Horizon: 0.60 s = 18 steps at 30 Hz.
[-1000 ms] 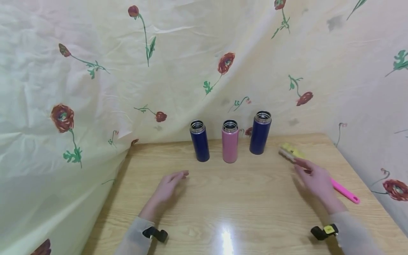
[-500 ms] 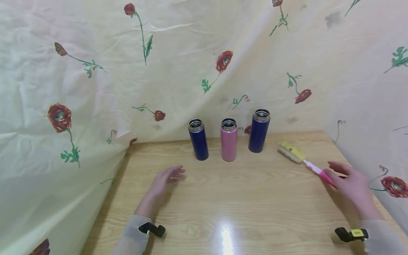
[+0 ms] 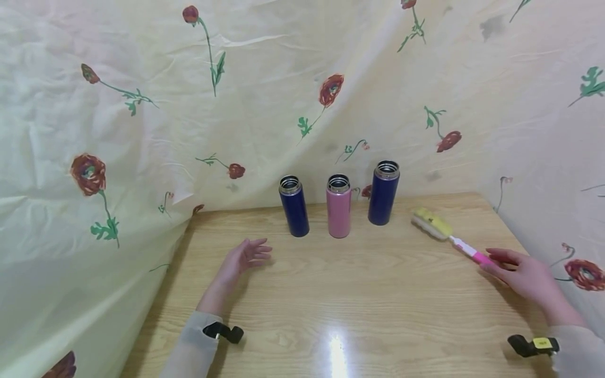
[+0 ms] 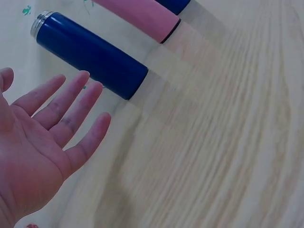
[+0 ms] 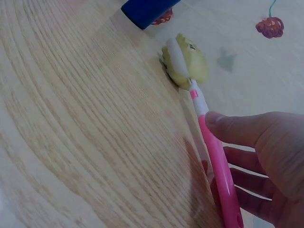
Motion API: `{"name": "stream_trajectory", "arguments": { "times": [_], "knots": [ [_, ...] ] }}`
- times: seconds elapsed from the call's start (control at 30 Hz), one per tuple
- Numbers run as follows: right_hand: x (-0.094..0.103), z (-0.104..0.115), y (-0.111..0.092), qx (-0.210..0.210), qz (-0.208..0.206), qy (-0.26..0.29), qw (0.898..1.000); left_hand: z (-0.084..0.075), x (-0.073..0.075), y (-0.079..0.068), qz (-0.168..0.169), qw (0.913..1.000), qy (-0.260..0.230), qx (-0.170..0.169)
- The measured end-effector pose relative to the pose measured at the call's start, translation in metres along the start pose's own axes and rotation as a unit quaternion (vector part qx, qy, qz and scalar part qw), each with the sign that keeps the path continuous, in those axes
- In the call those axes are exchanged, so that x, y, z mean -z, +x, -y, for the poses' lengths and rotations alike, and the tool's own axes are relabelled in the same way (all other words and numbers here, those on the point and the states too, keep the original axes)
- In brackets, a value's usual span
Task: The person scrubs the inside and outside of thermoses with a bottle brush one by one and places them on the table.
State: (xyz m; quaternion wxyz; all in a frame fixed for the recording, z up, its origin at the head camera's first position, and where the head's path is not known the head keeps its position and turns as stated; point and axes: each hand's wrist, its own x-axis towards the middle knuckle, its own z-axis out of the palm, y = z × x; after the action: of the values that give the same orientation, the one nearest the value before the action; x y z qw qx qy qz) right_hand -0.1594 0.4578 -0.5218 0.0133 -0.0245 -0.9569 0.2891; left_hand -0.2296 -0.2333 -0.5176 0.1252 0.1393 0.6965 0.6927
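My right hand [image 3: 522, 273] is at the pink handle of a bottle brush [image 5: 216, 147], thumb laid along it and fingers reaching round behind. The brush has a yellow, spongy head with a pale strip and a white neck, pointing to the back left. My left hand [image 3: 243, 257] hovers over the table with fingers spread and palm showing, holding nothing. Nearest to it stands a dark blue bottle [image 4: 90, 54], lidless with a steel neck. A pink bottle [image 3: 338, 210] stands in the middle and a second blue bottle [image 3: 384, 194] to its right, both uncapped.
The wooden table [image 3: 359, 294] carries a bright light reflection near its front. A pale cloth with red flowers [image 3: 264, 105] hangs behind and along both sides. Each wrist wears a black camera mount [image 3: 222, 332].
My right hand has slid right, from above the brush's neck to its pink handle. The left hand has turned and spread its fingers. The bottles and the brush have stayed put.
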Motion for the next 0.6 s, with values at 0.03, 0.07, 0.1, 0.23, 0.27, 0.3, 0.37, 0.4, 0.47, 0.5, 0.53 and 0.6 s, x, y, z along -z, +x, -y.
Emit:
{"name": "stream_trajectory", "arguments": {
  "times": [0.03,0.07,0.1,0.23,0.27,0.3,0.37,0.4,0.47,0.5,0.53,0.6],
  "knots": [
    [-0.001,-0.001,0.000,0.002,-0.003,-0.002,1.000,0.001,0.000,0.000,0.000,1.0000,-0.001,0.000],
    [-0.001,-0.001,0.000,0.002,-0.004,-0.001,1.000,0.002,0.000,-0.001,0.003,1.0000,0.001,-0.002],
    [-0.001,-0.002,0.000,0.002,-0.005,-0.003,1.000,0.004,0.000,-0.001,0.005,1.0000,0.002,-0.004],
    [-0.002,-0.003,0.000,0.005,-0.006,-0.006,1.000,0.011,-0.003,-0.004,0.011,0.9999,0.002,-0.002],
    [-0.002,-0.003,-0.001,0.005,-0.007,-0.007,1.000,0.012,-0.003,-0.004,0.013,0.9999,0.003,-0.001],
    [-0.002,-0.004,-0.001,0.006,-0.008,-0.008,1.000,0.014,-0.004,-0.005,0.013,0.9999,0.003,0.003],
    [-0.003,-0.006,-0.001,0.009,-0.010,-0.010,1.000,0.016,-0.006,-0.006,0.013,0.9999,0.005,0.006],
    [-0.003,-0.007,-0.001,0.009,-0.011,-0.011,1.000,0.016,-0.007,-0.006,0.011,0.9999,0.005,0.007],
    [-0.003,-0.009,-0.002,0.007,-0.012,-0.009,1.000,0.018,-0.009,-0.007,0.007,0.9999,0.000,0.010],
    [-0.003,-0.010,-0.002,0.005,-0.013,-0.009,1.000,0.019,-0.010,-0.008,0.005,0.9999,-0.001,0.012],
    [-0.003,-0.011,-0.002,0.004,-0.014,-0.010,1.000,0.020,-0.011,-0.009,0.003,0.9999,-0.007,0.013],
    [-0.003,-0.012,-0.002,-0.002,-0.011,-0.010,1.000,0.021,-0.012,-0.011,-0.001,0.9997,-0.018,0.018]
  ]
}}
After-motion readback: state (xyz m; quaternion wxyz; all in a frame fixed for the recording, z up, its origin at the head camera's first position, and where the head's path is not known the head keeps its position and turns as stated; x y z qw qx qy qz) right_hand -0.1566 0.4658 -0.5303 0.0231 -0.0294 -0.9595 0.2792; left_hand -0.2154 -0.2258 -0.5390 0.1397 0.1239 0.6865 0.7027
